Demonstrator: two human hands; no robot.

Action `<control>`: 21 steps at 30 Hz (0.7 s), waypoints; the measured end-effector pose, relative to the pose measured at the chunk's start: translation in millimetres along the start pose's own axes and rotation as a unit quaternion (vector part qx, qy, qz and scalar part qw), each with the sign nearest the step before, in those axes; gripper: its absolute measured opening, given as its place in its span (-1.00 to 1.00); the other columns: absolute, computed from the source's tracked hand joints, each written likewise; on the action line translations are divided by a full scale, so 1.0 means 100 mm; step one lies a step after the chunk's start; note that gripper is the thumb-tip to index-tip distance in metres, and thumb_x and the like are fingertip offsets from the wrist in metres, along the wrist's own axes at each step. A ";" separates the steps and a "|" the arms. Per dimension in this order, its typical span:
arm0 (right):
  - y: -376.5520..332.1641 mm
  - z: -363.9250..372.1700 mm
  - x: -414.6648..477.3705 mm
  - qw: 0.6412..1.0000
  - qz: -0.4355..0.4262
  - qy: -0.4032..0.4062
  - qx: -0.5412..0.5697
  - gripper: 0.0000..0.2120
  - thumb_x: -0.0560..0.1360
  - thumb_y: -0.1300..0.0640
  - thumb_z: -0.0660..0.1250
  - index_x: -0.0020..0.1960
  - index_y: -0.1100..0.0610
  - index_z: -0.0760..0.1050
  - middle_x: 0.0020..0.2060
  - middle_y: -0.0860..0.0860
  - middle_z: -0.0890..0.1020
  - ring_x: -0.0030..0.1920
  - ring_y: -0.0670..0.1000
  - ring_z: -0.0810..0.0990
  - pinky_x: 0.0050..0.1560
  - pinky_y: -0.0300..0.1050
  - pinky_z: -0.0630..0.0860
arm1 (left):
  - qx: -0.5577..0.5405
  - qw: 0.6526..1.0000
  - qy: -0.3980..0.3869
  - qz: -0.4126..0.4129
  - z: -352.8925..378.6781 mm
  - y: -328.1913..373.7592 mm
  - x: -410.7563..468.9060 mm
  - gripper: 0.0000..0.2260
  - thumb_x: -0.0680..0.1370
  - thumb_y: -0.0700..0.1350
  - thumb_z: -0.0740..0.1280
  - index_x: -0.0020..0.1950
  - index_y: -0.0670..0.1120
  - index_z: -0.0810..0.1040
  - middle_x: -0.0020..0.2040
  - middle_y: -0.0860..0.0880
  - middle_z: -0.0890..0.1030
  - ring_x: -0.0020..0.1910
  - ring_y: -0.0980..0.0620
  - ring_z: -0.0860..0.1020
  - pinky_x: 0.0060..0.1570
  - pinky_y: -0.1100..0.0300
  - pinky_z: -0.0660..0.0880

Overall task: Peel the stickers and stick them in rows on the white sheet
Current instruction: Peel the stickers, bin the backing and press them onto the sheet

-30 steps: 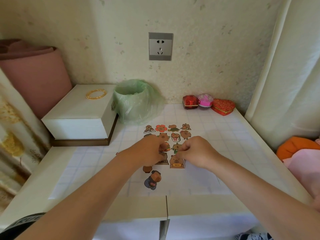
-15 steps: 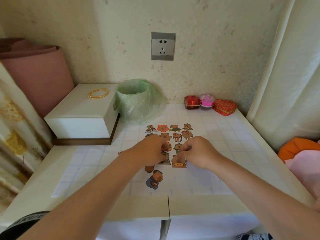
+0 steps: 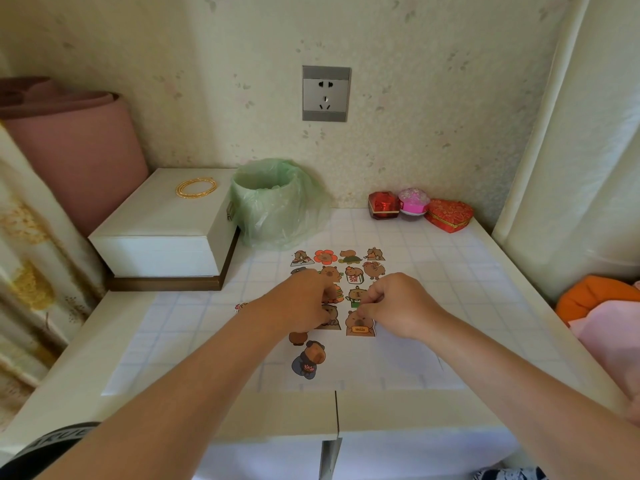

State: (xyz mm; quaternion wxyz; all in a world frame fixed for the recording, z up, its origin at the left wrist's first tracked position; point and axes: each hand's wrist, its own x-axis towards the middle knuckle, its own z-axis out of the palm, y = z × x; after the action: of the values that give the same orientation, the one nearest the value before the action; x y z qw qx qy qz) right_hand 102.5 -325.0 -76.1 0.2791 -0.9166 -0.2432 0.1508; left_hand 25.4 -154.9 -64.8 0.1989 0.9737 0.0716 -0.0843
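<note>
Head view of a cream tabletop point(image 3: 277, 414) covered by a pale mat point(image 3: 460, 271) printed with a blue grid. A flat, matt white sheet point(image 3: 401, 358) is laid on the mat at near centre. Glossy die-cut cartoon stickers point(image 3: 346, 265), brown animals with white borders, are set on it in rows running from its far edge. The left hand point(image 3: 304, 303) is held knuckles-up over the left columns with fingers curled; it cannot be told whether anything is gripped. The right hand point(image 3: 398, 303) is curled, and the upper edge of the "Hello" sticker point(image 3: 360, 325) is pinched between thumb and forefinger. A hooded sticker point(image 3: 308, 360) lies just nearer. Far left, a smooth white box point(image 3: 162, 233) carries a gold bangle point(image 3: 196, 187), beside a bin lined with crinkled green film point(image 3: 277, 206).
</note>
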 end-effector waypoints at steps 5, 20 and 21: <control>-0.01 -0.06 0.01 0.999 0.012 -0.020 0.034 -0.97 0.44 0.09 0.52 -0.16 0.03 0.72 -0.27 -0.18 0.61 -0.12 -0.10 0.57 -0.23 -0.23 0.42 | 0.004 1.000 0.000 0.003 -0.01 0.01 -0.01 -0.67 0.56 -0.12 0.38 0.32 -0.03 0.55 0.21 -0.01 0.58 0.13 -0.01 0.54 0.03 0.24 0.45; 0.28 -0.46 -0.02 0.981 0.137 -0.072 0.115 -0.95 0.42 0.15 0.54 -0.17 0.13 0.70 -0.36 0.14 0.53 -0.42 0.02 0.36 -0.49 -0.25 0.27 | 0.100 0.991 -0.010 0.085 0.14 0.14 0.02 -0.29 0.52 0.29 0.31 0.59 0.08 0.16 0.60 0.03 0.15 0.57 -0.02 0.05 0.51 -0.06 0.14; 0.27 -0.45 -0.02 0.984 0.130 -0.067 0.105 -0.93 0.40 0.12 0.55 -0.18 0.11 0.71 -0.36 0.13 0.53 -0.39 0.04 0.37 -0.49 -0.25 0.26 | 0.111 0.990 -0.014 0.085 0.16 0.12 0.03 -0.28 0.51 0.30 0.31 0.59 0.09 0.17 0.60 0.02 0.14 0.58 -0.01 0.04 0.51 -0.06 0.14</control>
State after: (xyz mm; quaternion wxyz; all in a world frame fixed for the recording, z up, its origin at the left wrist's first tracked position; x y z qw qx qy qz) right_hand 129.1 -365.3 -55.9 0.3345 -0.8939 -0.1233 0.2718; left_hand 28.0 -171.8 -74.9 0.0973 0.9910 -0.0241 -0.0882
